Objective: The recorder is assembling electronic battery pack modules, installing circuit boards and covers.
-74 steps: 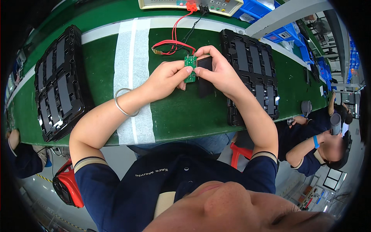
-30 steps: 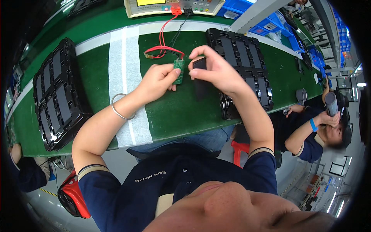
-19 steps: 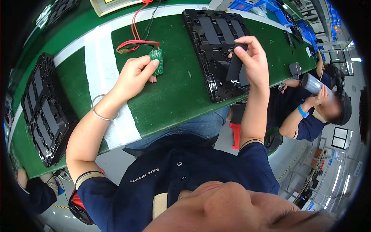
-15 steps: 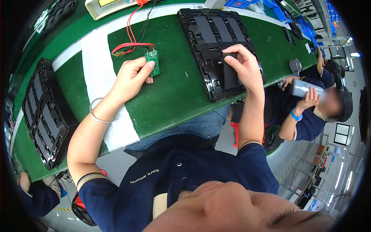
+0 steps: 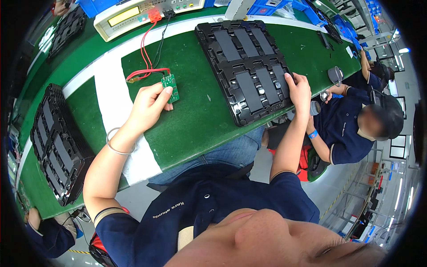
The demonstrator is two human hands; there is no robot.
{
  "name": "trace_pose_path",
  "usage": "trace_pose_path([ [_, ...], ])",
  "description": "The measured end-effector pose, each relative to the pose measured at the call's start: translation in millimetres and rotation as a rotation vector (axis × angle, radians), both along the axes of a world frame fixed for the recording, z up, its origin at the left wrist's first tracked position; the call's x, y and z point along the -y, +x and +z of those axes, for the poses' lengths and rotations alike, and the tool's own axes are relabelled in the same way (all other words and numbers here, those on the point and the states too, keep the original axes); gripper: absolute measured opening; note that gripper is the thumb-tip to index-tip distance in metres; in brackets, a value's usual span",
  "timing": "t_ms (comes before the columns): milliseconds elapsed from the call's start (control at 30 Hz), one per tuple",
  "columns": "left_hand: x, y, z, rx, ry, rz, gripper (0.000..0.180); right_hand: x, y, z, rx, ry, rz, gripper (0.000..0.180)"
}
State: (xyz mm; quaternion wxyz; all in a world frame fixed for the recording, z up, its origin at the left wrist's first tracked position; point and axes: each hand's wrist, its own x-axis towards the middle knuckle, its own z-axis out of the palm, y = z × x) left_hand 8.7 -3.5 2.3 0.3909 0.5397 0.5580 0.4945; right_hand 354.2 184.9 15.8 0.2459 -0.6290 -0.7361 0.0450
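My left hand (image 5: 150, 107) pinches a small green circuit board (image 5: 170, 89) between thumb and fingers above the green bench. Red and black leads (image 5: 149, 71) run from the board's far end. To its right lies a black moulded tray (image 5: 229, 100) holding two rows of dark grey flat slabs (image 5: 249, 91). My right hand (image 5: 300, 94) is closed at the tray's right edge, its thumb over the rim beside the rightmost slab; its other fingers are partly hidden.
A bench instrument (image 5: 131, 20) with a yellow display stands at the back, the leads plugged into it. A white strip (image 5: 113, 98) crosses the bench. Stacked black trays (image 5: 60, 147) stand at left. A co-worker (image 5: 351, 115) sits at right near a grey cup (image 5: 335, 75).
My right hand has moved right from a dark slab gripped over the tray to the tray's edge. Grey slabs now show in the near row. The co-worker has lowered a grey container.
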Motion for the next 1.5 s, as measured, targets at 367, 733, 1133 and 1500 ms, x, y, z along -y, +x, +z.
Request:
trace_pose_path([
  [367, 0.6, -2.8, -3.1, 0.04, 0.014, 0.011, 0.029, -5.8, -2.2, 31.7, 0.207, 0.023, 0.107, 0.037],
  [733, -0.4, -5.7, -4.2, 0.081, -0.027, 0.012, 0.028, -53.2, 12.2, 35.8, -0.845, -0.661, 0.77, 0.055],
  [1133, -5.9, -0.2, -2.4, -0.07, 0.101, 0.021, 0.03, 34.0, -78.6, 68.5, -1.294, -0.768, 0.942, 0.078],
  [1500, -17.5, -15.1, -54.3, -0.094, 0.389, 0.005, 0.027, 150.4, -309.3, 85.5, -1.033, -1.347, 1.223, 0.067],
])
